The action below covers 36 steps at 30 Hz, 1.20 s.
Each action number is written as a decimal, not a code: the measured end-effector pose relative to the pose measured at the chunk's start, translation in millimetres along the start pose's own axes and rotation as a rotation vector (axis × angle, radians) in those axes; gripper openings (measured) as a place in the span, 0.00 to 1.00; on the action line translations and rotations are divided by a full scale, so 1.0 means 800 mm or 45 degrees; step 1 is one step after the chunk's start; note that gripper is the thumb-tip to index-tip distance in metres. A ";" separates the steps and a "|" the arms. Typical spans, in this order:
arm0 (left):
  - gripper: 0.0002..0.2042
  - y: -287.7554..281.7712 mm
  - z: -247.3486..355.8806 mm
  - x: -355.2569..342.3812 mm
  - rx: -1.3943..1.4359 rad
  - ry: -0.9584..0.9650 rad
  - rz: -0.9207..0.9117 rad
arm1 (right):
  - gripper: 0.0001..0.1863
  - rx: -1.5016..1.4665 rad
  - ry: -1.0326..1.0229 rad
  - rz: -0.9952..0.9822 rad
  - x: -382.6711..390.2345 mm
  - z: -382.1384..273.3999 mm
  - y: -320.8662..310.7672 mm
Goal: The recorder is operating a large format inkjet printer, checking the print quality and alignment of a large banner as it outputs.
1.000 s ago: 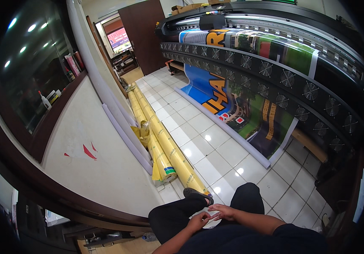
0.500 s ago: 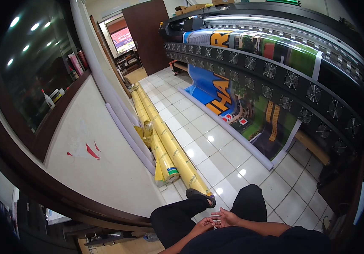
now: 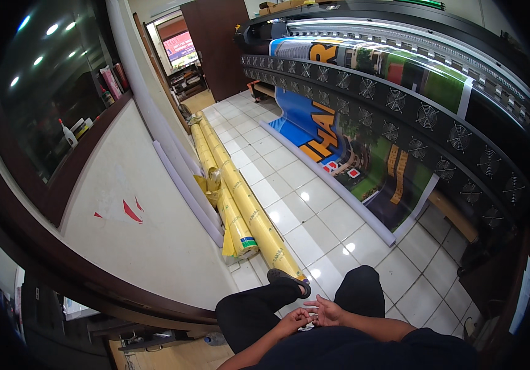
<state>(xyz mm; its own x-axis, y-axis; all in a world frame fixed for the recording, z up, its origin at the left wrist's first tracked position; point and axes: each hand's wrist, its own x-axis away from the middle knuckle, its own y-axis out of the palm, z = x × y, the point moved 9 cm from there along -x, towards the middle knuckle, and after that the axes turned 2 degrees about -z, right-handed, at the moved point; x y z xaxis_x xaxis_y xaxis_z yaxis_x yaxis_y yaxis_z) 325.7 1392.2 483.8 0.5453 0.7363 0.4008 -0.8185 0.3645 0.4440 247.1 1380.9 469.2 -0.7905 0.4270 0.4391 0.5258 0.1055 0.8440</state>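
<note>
In front of my lap, my left hand [image 3: 294, 320] and my right hand [image 3: 328, 312] meet at the fingertips. The left fingers are curled in. A small pale spot shows just below them, too small to make out. My right hand has its index finger and thumb stretched apart, and its other fingers lie close to the left fingertips. Both hands are over my dark trousers [image 3: 246, 316], one knee to each side. A dark clog [image 3: 289, 282] is on one foot.
A wide-format printer [image 3: 394, 98] stands on the right, a printed banner [image 3: 364, 160] hanging from it onto a white roll [image 3: 339, 188] near the tiled floor [image 3: 314, 216]. Long yellow-wrapped rolls [image 3: 246, 203] lie along the left wall [image 3: 135, 179]. A brown door [image 3: 215, 49] is at the back.
The view has shifted slightly. My right index finger stretches out further from the left hand, while both hands stay together over my lap.
</note>
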 end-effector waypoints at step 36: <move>0.04 0.001 0.007 0.002 -0.150 0.044 0.031 | 0.29 0.062 -0.007 -0.056 -0.007 0.002 -0.001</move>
<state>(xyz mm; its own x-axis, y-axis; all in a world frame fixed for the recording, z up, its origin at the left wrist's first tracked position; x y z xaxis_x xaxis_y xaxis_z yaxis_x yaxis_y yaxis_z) 327.4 1390.6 489.3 0.5199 0.7644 0.3814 -0.8482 0.4090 0.3366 251.7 1380.1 465.3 -0.8114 0.4260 0.4003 0.5055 0.1674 0.8464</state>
